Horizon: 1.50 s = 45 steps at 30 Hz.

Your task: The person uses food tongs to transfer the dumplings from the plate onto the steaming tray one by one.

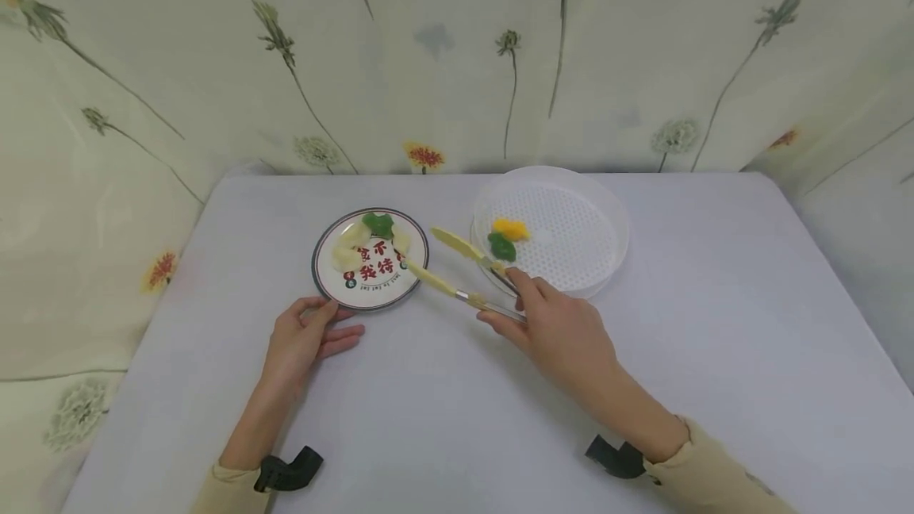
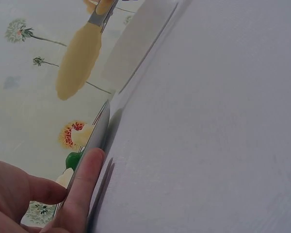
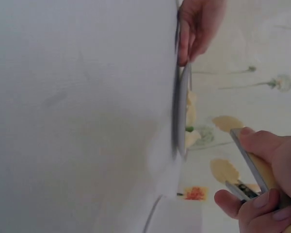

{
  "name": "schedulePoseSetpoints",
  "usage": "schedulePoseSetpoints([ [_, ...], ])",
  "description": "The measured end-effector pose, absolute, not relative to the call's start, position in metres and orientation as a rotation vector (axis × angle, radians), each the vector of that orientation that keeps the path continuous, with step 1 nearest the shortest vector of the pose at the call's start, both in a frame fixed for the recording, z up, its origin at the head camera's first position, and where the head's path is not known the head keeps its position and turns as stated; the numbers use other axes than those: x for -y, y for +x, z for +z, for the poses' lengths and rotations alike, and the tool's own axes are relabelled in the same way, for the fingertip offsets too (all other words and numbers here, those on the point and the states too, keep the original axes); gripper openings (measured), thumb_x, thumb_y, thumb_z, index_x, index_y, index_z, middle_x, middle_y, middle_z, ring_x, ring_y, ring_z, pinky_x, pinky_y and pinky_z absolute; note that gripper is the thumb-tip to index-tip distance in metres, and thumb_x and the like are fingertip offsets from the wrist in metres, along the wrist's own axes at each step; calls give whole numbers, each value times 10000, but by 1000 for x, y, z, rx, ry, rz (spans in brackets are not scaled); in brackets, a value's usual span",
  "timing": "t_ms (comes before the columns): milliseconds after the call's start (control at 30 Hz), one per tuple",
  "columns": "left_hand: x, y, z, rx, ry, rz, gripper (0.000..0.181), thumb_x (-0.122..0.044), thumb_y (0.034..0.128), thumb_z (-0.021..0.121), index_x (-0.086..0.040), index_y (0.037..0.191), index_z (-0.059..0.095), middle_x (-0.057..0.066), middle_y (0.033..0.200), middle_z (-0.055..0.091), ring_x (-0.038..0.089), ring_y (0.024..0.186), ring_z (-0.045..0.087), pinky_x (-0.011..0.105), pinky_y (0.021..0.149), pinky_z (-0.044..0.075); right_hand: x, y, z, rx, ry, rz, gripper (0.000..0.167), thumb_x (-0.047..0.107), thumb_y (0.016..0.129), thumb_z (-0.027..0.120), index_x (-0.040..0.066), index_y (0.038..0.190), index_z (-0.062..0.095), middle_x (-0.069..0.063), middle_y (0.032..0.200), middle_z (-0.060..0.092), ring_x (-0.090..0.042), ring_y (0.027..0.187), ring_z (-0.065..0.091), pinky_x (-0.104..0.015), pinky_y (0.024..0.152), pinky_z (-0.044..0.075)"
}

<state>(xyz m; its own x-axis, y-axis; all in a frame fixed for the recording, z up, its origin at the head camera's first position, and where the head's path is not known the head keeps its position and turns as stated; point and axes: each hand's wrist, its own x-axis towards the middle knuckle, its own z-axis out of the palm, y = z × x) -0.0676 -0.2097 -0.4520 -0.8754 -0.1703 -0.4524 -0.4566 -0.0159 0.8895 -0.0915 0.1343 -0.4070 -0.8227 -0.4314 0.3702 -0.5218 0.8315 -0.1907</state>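
Note:
My left hand (image 1: 296, 343) pinches the near rim of a round white plate (image 1: 385, 297) with a dark border and red lettering. In the left wrist view the thumb lies above the rim and a finger beneath it. On the plate sit several pale pieces (image 1: 347, 259) and a green piece (image 1: 378, 224). My right hand (image 1: 567, 331) holds tongs (image 1: 457, 244) with yellow tips. The tongs are spread apart, with nothing seen between them; one tip reaches over the plate's right edge. A yellow piece (image 1: 510, 229) and another green piece (image 1: 502, 246) lie in a white perforated tray (image 1: 589, 236).
The tray stands at the back, to the right of the plate, partly behind the tongs and right hand. A white cloth covers the table (image 1: 714, 300). A flower-patterned curtain (image 1: 457, 101) hangs along the far edge. Black straps (image 1: 289, 470) sit on both wrists.

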Motion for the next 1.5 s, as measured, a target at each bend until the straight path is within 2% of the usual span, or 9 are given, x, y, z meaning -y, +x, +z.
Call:
schedulePoseSetpoints([
  [100,209,-66,-454,-2061,-666,1972,495,-293,1153,515,8,1531,405,258,1417,681,97,914,827,266,869,706,-123,-92,-409,2705,728,404,664,506,876,872,56,1303,635,-59,809,707,-160,566,611,-237,410,452],
  [300,208,-60,-459,-2069,-671,1948,498,-288,1152,521,17,1529,407,267,1424,670,133,945,831,288,867,712,-101,-97,-413,2802,675,425,671,563,912,819,55,1307,627,-62,819,690,-156,493,424,-221,391,335],
  [533,206,-59,-465,-2072,-692,1961,484,-279,1151,517,24,1516,419,271,1399,684,140,928,833,292,855,716,-81,-105,-421,2849,662,440,678,593,936,777,43,1309,641,-113,975,768,-183,502,453,-240,393,349],
  [700,206,-61,-465,-2076,-686,1973,480,-281,1151,517,22,1512,423,270,1400,685,140,925,834,291,856,716,-76,-110,-429,2743,724,384,648,580,935,783,26,1243,651,-86,873,719,-149,537,452,-234,399,376],
  [900,207,-65,-464,-2090,-678,1982,467,-280,1150,522,23,1495,435,257,1373,706,140,911,836,292,851,716,-74,-116,-433,2731,724,343,610,558,952,776,28,1226,647,-50,778,642,-123,545,427,-202,407,341],
  [1133,206,-70,-461,-2110,-659,1985,476,-285,1149,526,23,1500,431,267,1376,702,140,910,836,289,843,716,-72,-122,-430,2765,701,335,530,533,979,758,77,1218,631,-9,759,576,-103,538,390,-168,406,261],
  [1300,205,-70,-460,-2119,-662,1977,496,-278,1149,524,39,1515,414,274,1374,698,159,918,837,298,837,718,-72,-124,-429,2777,684,351,450,494,979,772,102,1142,624,3,721,516,-115,524,360,-189,398,221],
  [1500,205,-72,-457,-2110,-712,1965,467,-282,1145,527,9,1498,435,251,1367,711,177,924,839,311,840,719,-78,-119,-427,2800,681,304,440,500,975,772,120,1141,623,22,709,493,-95,544,359,-176,410,233],
])
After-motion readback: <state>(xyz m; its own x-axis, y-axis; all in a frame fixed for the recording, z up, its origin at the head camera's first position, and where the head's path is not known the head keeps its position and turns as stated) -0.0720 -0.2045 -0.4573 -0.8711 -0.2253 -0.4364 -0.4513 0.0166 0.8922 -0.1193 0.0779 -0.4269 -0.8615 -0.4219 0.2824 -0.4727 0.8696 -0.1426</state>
